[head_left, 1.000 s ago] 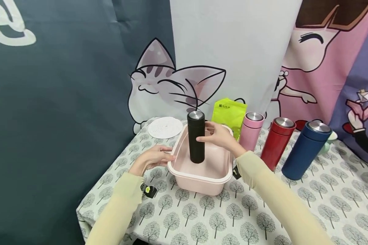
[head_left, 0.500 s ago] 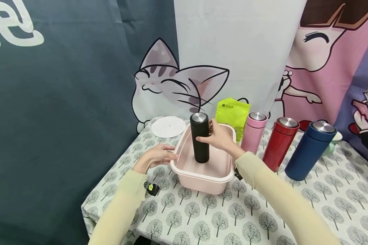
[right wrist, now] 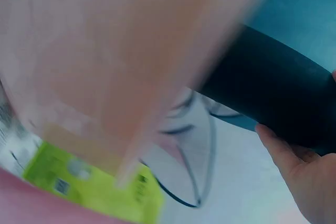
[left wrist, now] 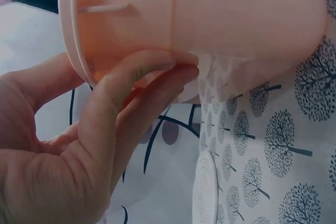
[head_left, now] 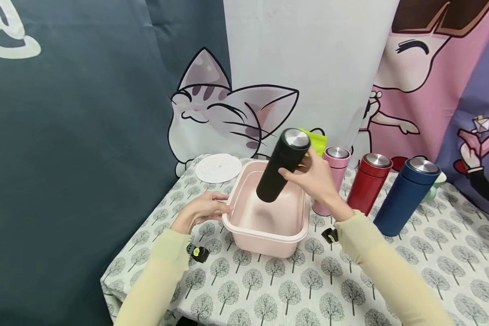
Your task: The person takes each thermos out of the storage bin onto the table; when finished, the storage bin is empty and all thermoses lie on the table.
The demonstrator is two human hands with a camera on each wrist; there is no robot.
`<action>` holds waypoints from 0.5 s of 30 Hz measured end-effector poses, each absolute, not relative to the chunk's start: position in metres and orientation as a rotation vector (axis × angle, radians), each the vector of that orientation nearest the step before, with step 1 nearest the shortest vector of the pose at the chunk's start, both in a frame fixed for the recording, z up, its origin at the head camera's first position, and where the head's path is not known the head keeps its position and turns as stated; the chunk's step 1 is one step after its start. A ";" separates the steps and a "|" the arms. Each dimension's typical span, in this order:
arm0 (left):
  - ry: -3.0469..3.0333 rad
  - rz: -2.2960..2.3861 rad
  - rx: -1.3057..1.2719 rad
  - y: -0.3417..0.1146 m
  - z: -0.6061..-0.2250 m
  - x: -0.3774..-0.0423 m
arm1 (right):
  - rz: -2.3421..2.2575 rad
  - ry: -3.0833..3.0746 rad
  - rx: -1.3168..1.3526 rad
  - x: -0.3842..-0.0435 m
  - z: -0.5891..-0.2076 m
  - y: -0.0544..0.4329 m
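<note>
My right hand [head_left: 315,179] grips a black thermos bottle [head_left: 278,170] with a silver lid near its upper part. The bottle leans, top to the right, with its base over the pink plastic basin [head_left: 265,242]. In the right wrist view the dark bottle [right wrist: 273,87] shows beyond the blurred basin wall [right wrist: 105,51], thumb and fingers round it. My left hand [head_left: 205,208] holds the basin's left rim; in the left wrist view the thumb is at the rim while the fingers [left wrist: 139,77] press the outer wall.
Right of the basin stand a pink bottle [head_left: 336,165], a red bottle [head_left: 368,183] and a blue bottle [head_left: 407,197]. Behind are a lime-green bag [head_left: 318,141] and a round white mat [head_left: 218,168]. A light-green object [head_left: 433,188] is partly hidden behind the blue bottle.
The black bottle has risen from standing inside the basin and tilted, its top moving right. My right hand has moved up and right with it. The left hand stays on the rim.
</note>
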State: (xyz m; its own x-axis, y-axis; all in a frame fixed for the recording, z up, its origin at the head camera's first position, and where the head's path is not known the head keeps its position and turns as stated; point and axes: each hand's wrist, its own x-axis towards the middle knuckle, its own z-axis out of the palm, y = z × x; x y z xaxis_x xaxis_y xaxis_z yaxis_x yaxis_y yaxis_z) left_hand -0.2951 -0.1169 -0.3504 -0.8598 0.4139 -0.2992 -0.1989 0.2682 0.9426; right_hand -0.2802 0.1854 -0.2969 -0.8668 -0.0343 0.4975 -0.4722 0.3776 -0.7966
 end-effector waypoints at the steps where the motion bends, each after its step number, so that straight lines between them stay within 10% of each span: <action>1: 2.050 1.629 0.195 -0.117 -0.350 -0.295 | 1.480 -2.213 0.449 -0.273 -0.293 0.189; 15: 2.028 1.643 0.209 -0.117 -0.349 -0.295 | 1.278 -2.055 0.205 -0.187 -0.259 0.249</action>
